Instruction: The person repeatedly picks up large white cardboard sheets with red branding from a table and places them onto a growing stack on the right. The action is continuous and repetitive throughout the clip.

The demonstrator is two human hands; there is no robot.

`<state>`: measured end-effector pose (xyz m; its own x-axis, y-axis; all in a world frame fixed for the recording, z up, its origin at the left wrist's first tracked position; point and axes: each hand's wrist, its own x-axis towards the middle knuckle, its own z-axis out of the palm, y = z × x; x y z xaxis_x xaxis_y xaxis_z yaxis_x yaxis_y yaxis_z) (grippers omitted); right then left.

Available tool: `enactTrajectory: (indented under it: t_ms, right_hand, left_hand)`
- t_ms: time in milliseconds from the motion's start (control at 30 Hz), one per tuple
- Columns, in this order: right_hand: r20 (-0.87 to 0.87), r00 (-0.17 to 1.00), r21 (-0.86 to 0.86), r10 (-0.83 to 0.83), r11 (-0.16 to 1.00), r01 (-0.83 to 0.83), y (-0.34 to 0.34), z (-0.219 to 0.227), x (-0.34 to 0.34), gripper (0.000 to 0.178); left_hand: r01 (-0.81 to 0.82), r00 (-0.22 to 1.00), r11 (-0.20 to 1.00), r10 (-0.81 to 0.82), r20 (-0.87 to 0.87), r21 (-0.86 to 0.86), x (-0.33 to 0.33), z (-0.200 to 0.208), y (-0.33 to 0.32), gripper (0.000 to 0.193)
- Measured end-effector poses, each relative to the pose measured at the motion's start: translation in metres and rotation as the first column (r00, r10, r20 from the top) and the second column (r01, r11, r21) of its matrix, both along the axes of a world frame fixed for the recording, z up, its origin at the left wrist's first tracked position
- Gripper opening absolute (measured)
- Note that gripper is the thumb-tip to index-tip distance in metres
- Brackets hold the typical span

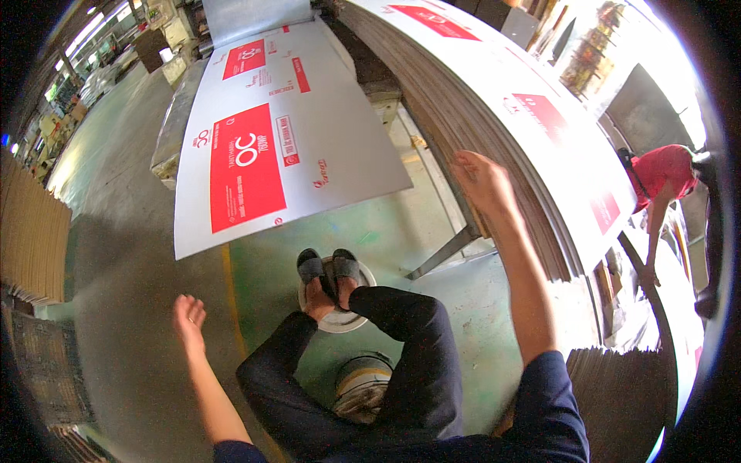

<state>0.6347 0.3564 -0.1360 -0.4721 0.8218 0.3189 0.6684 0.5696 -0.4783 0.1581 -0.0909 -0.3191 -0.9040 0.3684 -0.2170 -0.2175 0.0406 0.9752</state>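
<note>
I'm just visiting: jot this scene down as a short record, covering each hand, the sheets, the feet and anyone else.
Left hand: open, holding nothing, apart from the sheets
Right hand: beside the stack's edge; contact unclear
Single sheet: white with red print, far end by a metal panel
Stack: many sheets, top one white and red
Feet: in dark slippers
Other person: red top, far right

Flat white sheet (324, 131) with red panels, beside a thick matching stack (494, 116).
</note>
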Motion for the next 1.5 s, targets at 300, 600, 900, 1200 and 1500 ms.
enactTrajectory:
  t_ms: [300, 600, 900, 1200, 1500]
  right_hand:
    - [0.257, 0.906, 0.236, -0.337, 0.931, 0.28, -0.14, 0.028, 0.333, 0.045]
    - [0.528, 0.689, 0.277, -0.496, 0.868, 0.412, -0.169, 0.029, 0.447, 0.053]
    - [0.592, 0.601, 0.558, -0.536, 0.811, 0.173, -0.199, -0.006, 0.463, 0.035]
    - [0.362, 0.833, 0.355, 0.419, 0.764, -0.539, -0.441, -0.001, 0.282, 0.043]
    - [0.394, 0.533, 0.038, -0.749, 0.593, 0.805, -0.443, -0.039, 0.519, 0.083]
  left_hand:
    - [0.25, 0.916, 0.967, -0.254, 0.311, 0.053, 0.301, 0.008, -0.109, 0.029]
    - [0.397, 0.893, 0.906, -0.418, 0.17, 0.144, 0.386, 0.035, -0.136, 0.019]
    - [0.44, 0.864, 0.882, -0.467, 0.189, 0.171, 0.452, 0.012, -0.168, 0.021]
    - [0.538, 0.725, 0.635, -0.684, 0.08, 0.555, 0.526, 0.103, -0.074, 0.052]
    - [0.307, 0.943, 0.89, -0.332, 0.019, 0.336, 0.407, 0.08, -0.235, 0.066]
